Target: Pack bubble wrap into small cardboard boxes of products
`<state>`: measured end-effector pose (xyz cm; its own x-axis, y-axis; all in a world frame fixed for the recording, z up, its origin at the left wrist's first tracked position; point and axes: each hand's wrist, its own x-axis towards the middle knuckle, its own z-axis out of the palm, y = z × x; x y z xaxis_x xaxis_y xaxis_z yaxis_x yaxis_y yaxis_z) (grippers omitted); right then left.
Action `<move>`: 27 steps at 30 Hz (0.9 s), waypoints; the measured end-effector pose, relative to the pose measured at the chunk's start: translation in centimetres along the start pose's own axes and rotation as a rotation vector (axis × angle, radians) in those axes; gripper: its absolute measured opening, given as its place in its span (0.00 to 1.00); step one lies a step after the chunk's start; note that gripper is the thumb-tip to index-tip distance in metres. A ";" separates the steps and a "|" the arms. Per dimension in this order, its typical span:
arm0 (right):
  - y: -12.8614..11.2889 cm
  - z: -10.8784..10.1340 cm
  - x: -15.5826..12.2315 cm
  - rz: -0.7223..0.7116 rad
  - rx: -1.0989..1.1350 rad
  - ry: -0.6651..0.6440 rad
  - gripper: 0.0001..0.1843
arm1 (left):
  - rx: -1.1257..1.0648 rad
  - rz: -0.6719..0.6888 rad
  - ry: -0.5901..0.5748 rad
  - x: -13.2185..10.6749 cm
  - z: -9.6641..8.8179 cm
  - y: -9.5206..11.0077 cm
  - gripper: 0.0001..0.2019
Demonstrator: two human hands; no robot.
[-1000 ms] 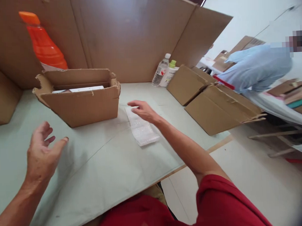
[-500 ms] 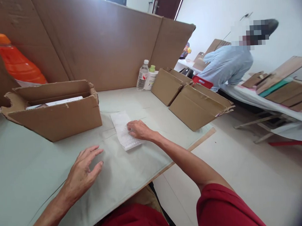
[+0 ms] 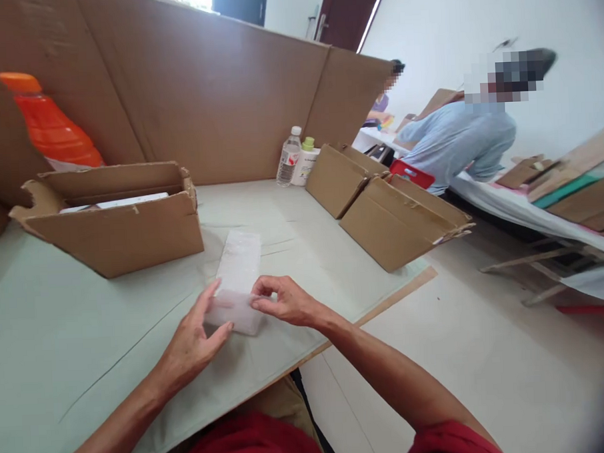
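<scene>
A white translucent bubble wrap bag (image 3: 240,259) lies lengthwise on the table, its near end lifted like a flap. My right hand (image 3: 286,300) pinches the right side of that end between thumb and fingers. At its left side is my left hand (image 3: 199,338), with thumb and fingers apart. The left fingertips are at the edge of the bag; whether they press on it is hard to tell.
A cardboard box (image 3: 117,238) holding white flat items stands on the left, an orange bottle (image 3: 60,133) behind it. Two more cardboard boxes (image 3: 387,229) stand right, near a clear bottle (image 3: 289,159) and a white bottle (image 3: 305,166). A cardboard wall (image 3: 216,97) closes the back. Beyond sit people (image 3: 458,136).
My right hand has drawn the bag's near end toward me and lifted it. My left hand has moved right and up to the bag. The bag now lies straighter.
</scene>
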<state>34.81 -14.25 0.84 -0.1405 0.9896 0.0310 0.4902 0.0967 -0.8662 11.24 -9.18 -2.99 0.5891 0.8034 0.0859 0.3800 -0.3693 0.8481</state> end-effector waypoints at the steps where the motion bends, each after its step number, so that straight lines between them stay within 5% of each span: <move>1: 0.1 -0.3 -0.2 0.008 0.043 -0.061 0.05 | -0.027 -0.012 -0.025 0.0 0.2 0.1 0.30; 4: 0.1 -4.3 -0.2 -0.007 0.127 0.038 0.11 | -0.031 -0.058 -0.058 -0.5 0.1 0.4 0.25; 6: -0.7 -8.9 -0.3 -0.081 0.179 0.488 0.09 | -0.016 -0.106 -0.053 -0.8 -0.3 0.6 0.27; 8: -2.1 -13.0 -0.6 -0.136 0.225 0.732 0.03 | -0.021 -0.142 -0.043 -1.0 -0.7 0.9 0.29; 10: -3.8 -14.8 -1.4 -0.232 0.198 0.961 0.07 | -0.032 -0.164 -0.017 -0.9 -0.9 1.1 0.29; 13: -5.2 -11.3 -3.1 -0.274 -0.041 0.931 0.10 | 0.038 -0.184 0.034 -0.3 -0.8 0.7 0.30; 17: -2.1 -0.9 -4.0 -0.308 -0.384 0.336 0.15 | 0.249 -0.157 0.067 1.0 -0.2 -0.7 0.30; 19: 0.2 3.2 -3.5 -0.341 -0.554 0.165 0.23 | 0.327 -0.101 0.076 1.3 -0.2 -1.6 0.32; 23: 2.8 7.6 -2.2 -0.325 -0.760 0.174 0.16 | 0.392 0.079 0.152 0.6 -1.0 -2.7 0.34; 27: 2.7 7.6 -1.9 -0.351 -0.749 0.210 0.07 | 0.451 0.356 0.179 -1.4 -1.9 -2.8 0.31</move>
<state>29.88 -16.70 -5.33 -0.2649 0.8811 0.3919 0.8979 0.3735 -0.2329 7.97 -8.32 -4.49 0.6209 0.6461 0.4440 0.4697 -0.7600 0.4492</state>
